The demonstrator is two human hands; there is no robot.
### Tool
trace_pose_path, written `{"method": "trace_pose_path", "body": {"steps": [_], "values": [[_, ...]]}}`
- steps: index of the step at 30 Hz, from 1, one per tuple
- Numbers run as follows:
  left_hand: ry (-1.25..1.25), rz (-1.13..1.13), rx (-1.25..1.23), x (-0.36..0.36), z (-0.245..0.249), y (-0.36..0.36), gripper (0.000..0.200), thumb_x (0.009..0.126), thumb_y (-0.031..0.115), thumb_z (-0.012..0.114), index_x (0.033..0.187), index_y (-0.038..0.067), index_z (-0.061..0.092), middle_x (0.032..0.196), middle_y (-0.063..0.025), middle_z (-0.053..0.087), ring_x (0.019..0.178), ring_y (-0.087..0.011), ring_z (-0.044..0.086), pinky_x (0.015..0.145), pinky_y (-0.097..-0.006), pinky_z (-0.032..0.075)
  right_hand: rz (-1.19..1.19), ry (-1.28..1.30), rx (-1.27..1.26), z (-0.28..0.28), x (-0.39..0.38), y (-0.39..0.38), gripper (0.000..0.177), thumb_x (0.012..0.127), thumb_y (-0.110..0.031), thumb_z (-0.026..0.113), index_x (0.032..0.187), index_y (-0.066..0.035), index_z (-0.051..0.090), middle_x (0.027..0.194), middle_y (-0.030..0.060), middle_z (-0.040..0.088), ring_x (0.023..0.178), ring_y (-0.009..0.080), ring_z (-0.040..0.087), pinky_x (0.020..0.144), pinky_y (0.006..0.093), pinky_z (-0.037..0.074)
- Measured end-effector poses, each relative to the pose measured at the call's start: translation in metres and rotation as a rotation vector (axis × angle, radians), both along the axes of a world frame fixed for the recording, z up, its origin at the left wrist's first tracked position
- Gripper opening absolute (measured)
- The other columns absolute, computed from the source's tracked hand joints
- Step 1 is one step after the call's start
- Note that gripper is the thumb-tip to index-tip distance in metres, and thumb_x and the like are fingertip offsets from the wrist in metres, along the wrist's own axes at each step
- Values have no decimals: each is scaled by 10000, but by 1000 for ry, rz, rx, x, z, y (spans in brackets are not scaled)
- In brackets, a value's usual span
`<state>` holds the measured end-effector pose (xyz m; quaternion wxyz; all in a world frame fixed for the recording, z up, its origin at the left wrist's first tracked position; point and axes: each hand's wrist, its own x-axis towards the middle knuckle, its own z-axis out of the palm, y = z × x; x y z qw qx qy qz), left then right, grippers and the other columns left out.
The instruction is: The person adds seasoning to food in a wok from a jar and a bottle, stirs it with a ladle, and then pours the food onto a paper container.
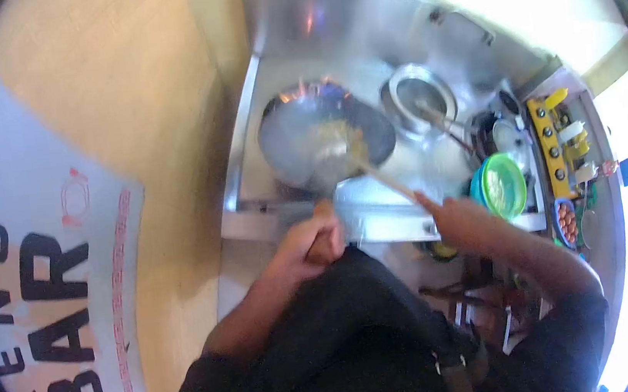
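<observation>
A dark wok (288,141) sits over flames (309,88) on the steel stove, with steam rising from it. Pale, yellowish food (338,133) lies inside, blurred by the steam. My left hand (305,242) is closed round the brown wok handle (324,247) at the near side. In my right hand (456,220) is a long wooden-handled wok tool (385,178), which slants down into the wok. Its head is among the food, and I cannot make out whether it is a ladle or a spatula.
Right of the wok, a round metal pan (419,95) rests on the stove with a utensil in it. Stacked green bowls (505,186) stand near my right forearm. Beyond are a yellow rack (551,146) with bottles and a basket of eggs (567,221). A wall (169,212) borders the left.
</observation>
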<state>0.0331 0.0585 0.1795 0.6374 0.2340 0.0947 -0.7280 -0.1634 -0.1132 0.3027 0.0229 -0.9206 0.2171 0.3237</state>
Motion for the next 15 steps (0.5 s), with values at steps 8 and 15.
{"method": "trace_pose_path", "body": {"steps": [8,15], "values": [[-165,-81,44,-28,0,47,93,795,111,591,741,49,548,626,-76,554,667,-176,582,611,-311,463,-105,-10,105,2,2,-4,687,776,-28,480,1425,-63,259,762,266,627,675,396,638,655,489,503],[-1323,-1,-568,-6,9,28,89,761,29,580,764,62,497,658,-61,550,624,-191,573,601,-312,463,-52,-74,125,-24,13,-22,685,759,-32,500,1400,-13,259,792,257,635,697,403,632,634,467,514]]}}
